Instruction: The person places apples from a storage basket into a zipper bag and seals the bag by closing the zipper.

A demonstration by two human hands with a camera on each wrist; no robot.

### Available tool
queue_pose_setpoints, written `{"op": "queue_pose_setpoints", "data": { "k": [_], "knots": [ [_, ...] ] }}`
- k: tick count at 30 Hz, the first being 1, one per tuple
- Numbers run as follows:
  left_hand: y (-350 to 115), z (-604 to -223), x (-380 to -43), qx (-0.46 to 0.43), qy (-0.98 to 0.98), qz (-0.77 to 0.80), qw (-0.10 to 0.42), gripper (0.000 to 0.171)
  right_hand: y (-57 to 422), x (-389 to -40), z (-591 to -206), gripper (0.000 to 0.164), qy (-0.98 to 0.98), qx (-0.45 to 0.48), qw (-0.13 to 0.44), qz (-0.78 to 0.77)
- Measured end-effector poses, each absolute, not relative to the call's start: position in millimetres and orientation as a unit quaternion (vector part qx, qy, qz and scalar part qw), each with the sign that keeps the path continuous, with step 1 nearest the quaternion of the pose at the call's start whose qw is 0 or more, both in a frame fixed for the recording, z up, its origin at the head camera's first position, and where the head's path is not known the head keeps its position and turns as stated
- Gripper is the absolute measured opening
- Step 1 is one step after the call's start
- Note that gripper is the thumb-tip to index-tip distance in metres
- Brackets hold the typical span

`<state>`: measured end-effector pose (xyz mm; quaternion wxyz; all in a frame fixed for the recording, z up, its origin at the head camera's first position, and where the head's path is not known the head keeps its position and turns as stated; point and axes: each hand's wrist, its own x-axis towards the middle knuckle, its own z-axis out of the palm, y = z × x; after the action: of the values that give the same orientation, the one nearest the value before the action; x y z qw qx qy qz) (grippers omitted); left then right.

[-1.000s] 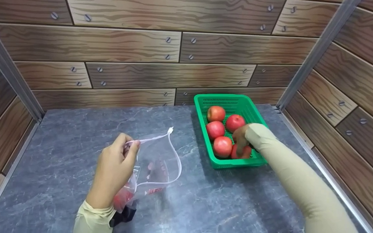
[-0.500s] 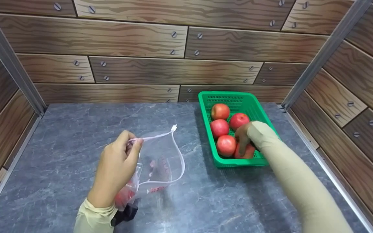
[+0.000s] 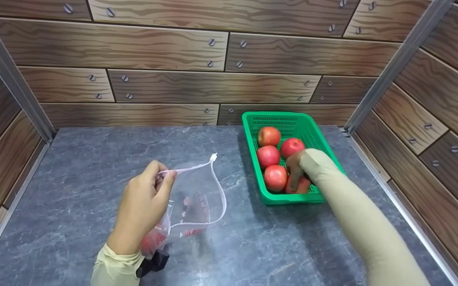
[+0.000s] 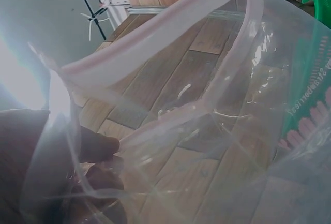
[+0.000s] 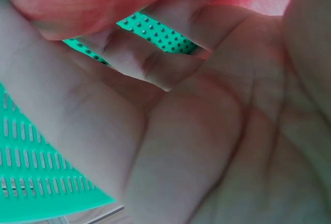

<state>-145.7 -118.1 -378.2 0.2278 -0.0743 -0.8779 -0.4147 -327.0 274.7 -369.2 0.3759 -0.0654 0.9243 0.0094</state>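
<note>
My left hand point(image 3: 139, 206) pinches the rim of a clear zip bag point(image 3: 197, 174) between thumb and fingers. The bag's mouth gapes, with a white slider point(image 3: 213, 157) at its far corner. Something red point(image 3: 152, 241) shows through the bag near my wrist; its shape is partly hidden. Inside the green basket point(image 3: 292, 198), my right hand point(image 3: 295, 167) reaches down and grips a red apple point(image 3: 303, 186) at the near end. In the right wrist view, the fingers curl about that apple point(image 5: 88, 4). Several other apples point(image 3: 275, 178) lie beside it.
The basket stands at the back right of a grey marbled table point(image 3: 105, 159). Wood-patterned walls point(image 3: 165, 87) with metal corner posts enclose the back and sides. A black wrist device point(image 3: 153, 263) sits on the left wrist.
The view shifts slightly, moving the whole scene a little. Both hands keep their places, the left on the bag's rim and the right at the apple in the basket.
</note>
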Motion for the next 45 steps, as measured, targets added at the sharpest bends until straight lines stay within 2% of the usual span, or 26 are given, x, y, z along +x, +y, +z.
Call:
{"op": "queue_pose_setpoints", "data": {
  "k": [13, 18, 27, 34, 37, 41, 45],
  "knots": [
    [-121, -375, -142, -0.068, -0.878, -0.408, 0.241, 0.016, 256, -334, -373, 0.037, 0.915, -0.053, 0.394, 0.067],
    [-123, -374, -142, -0.07, -0.879, -0.405, 0.243, 0.015, 251, -330, -370, 0.04, 0.911, -0.043, 0.407, 0.05],
    [-123, -373, -141, -0.069, -0.882, -0.4, 0.239, 0.016, 251, -325, -369, 0.039, 0.918, -0.022, 0.396, 0.025],
    [-123, -373, -140, -0.069, -0.882, -0.401, 0.236, 0.016, 262, -355, -401, 0.042, 0.905, -0.075, 0.409, 0.095],
    [-124, -373, -140, -0.071, -0.883, -0.401, 0.235, 0.016, 263, -361, -409, 0.036, 0.904, -0.085, 0.404, 0.11],
    [-123, -374, -140, -0.072, -0.883, -0.402, 0.233, 0.015, 256, -345, -394, 0.032, 0.912, -0.085, 0.389, 0.1],
    [-121, -374, -141, -0.075, -0.884, -0.404, 0.223, 0.015, 259, -323, -372, 0.036, 0.933, -0.05, 0.351, 0.06]
  ]
}}
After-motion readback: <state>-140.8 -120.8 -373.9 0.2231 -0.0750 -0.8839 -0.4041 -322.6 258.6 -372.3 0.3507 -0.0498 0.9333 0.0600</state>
